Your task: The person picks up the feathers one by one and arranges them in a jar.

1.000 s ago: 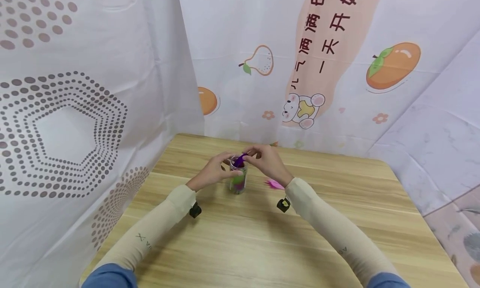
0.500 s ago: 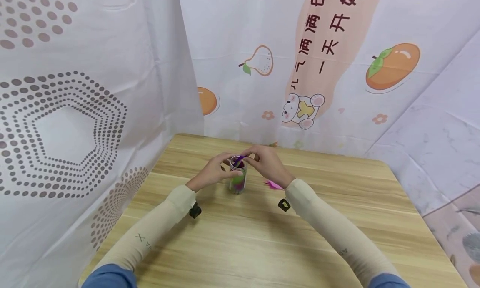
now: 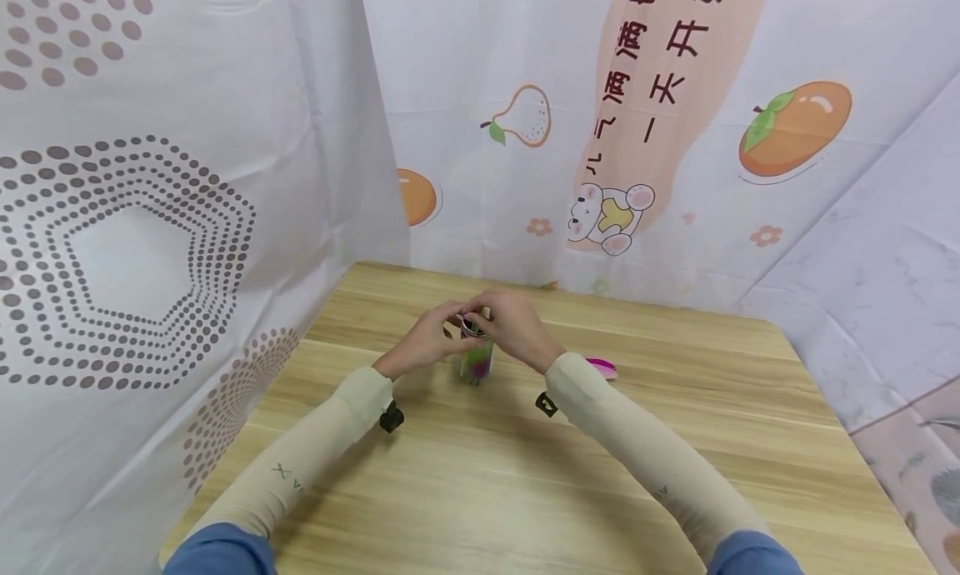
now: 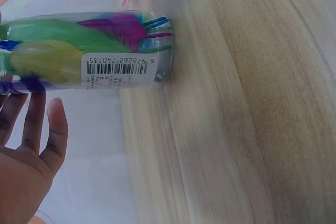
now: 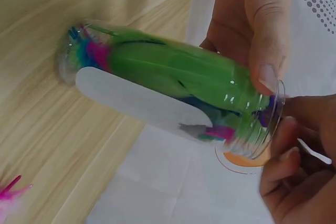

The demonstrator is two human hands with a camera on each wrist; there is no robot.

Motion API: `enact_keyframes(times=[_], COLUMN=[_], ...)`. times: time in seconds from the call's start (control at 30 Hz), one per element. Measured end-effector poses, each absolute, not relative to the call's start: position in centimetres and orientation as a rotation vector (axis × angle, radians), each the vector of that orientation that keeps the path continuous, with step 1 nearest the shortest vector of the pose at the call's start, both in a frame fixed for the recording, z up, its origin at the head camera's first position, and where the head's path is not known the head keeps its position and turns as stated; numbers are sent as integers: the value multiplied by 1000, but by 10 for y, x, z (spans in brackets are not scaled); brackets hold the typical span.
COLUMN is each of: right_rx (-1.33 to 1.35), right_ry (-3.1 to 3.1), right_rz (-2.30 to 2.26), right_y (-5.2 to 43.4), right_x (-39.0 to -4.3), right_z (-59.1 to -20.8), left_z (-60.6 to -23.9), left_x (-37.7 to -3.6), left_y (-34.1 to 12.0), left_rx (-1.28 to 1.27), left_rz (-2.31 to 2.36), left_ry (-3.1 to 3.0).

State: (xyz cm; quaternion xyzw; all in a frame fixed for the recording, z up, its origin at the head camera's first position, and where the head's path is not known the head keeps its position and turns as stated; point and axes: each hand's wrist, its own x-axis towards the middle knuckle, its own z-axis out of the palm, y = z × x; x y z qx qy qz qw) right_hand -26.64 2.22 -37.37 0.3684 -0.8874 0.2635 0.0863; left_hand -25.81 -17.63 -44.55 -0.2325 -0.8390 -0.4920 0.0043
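An upright clear jar (image 3: 477,367) stands on the table, packed with green, yellow, blue, purple and magenta feathers (image 4: 52,40). My left hand (image 3: 429,339) grips it near the top, its thumb along the near side in the head view. Over the open mouth, my right hand (image 3: 517,327) has its fingers and thumb bent together, pinching a purple feather (image 5: 268,113) that is mostly inside the rim. A barcode label (image 4: 119,71) shows on one side of the jar, a plain pale label (image 5: 136,100) on another.
A pink feather (image 3: 602,369) lies on the wooden table (image 3: 480,483), right of the jar and beyond my right wrist. Small black wrist cameras (image 3: 391,417) hang under both wrists. Printed white curtains (image 3: 465,183) stand behind the table and at its sides.
My right hand has moved left over the jar's mouth, and the purple feather has sunk into it. The left hand stays on the jar. More of the pink feather shows.
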Motion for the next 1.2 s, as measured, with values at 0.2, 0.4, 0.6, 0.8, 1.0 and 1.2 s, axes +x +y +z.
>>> enact_keyframes(times=[0.2, 0.4, 0.6, 0.8, 1.0, 1.2], right_rx=[1110, 1069, 1130, 1133, 1122, 1050], right_ry=[-2677, -2708, -2729, -2684, -2637, -2646], right_rz=[752, 728, 639, 727, 771, 825], right_y=[18, 19, 20, 26, 40, 67], right_x=[-266, -266, -267, -267, -268, -271], right_z=[-372, -372, -373, -371, -369, -378], left_z=[-444, -444, -444, -444, -444, -444], left_x=[-257, -257, -258, -258, -257, -258], left_y=[-176, -175, -176, -177, -177, -176], left_rx=[-718, -725, -720, -696, -664, -666], left_rz=[-1529, -1527, -1524, -1535, -1529, -1553], left_ry=[-2639, -2649, -2653, -2666, -2683, -2678])
